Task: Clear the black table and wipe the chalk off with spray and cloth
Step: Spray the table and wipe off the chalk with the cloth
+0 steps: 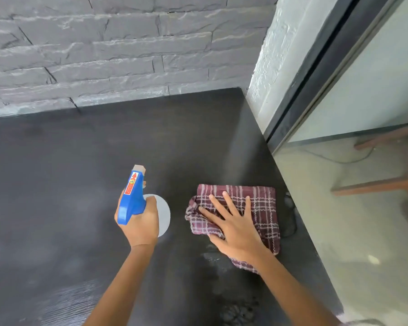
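Observation:
My left hand [140,220] grips a spray bottle [132,196] with a blue trigger head and a pale grey body, held upright over the middle of the black table [68,172]; its nozzle points toward the far wall. My right hand [233,222] lies flat, fingers spread, pressing on a maroon-and-white checked cloth [259,203] bunched on the table near its right edge. Faint whitish chalk smears [214,257] show on the table just below the cloth and at the near left.
A grey stone-brick wall [127,55] runs along the table's far edge. On the right, a glass panel in a dark frame [339,90] borders the table, with floor and wooden furniture legs [375,184] behind it.

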`<state>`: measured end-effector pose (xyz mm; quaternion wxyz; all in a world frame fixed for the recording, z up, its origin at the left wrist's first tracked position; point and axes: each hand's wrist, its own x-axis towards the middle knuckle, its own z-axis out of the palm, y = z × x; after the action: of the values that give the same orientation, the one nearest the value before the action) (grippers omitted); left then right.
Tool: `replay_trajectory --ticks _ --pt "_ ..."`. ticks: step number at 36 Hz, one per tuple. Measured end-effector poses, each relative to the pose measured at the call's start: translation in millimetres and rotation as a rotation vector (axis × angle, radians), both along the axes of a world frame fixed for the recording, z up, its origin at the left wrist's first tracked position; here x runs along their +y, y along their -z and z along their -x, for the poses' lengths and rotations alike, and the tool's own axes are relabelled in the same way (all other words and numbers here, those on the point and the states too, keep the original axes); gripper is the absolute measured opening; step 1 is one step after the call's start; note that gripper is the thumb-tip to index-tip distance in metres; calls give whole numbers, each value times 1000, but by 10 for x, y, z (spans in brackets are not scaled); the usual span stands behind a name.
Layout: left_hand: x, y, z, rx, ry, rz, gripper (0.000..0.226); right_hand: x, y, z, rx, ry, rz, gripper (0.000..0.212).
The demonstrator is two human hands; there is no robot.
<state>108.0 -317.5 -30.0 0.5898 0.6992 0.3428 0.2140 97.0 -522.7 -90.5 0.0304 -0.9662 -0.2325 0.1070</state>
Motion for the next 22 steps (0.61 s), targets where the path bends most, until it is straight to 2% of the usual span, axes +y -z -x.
replay_trajectory --ticks 5,11,13,15,17,22 --pt "-26 -42 -23 -69 30 -25 27 -573 3 103 -24 194 21 62" --pt "-41 -50 -22 -101 62 0 29 -793 19 -643 5 577 39 60" --pt "-39 -54 -17 -125 85 -10 30 -628 8 -794 25 623 42 60" --pt "-43 -50 -20 -134 94 -21 32 -398 0 -809 33 565 36 61" --pt "-34 -49 -2 -144 105 -44 29 -116 3 -671 21 414 27 62" --pt "-19 -89 6 -148 126 -67 29 472 33 90 12 63 -26 64"
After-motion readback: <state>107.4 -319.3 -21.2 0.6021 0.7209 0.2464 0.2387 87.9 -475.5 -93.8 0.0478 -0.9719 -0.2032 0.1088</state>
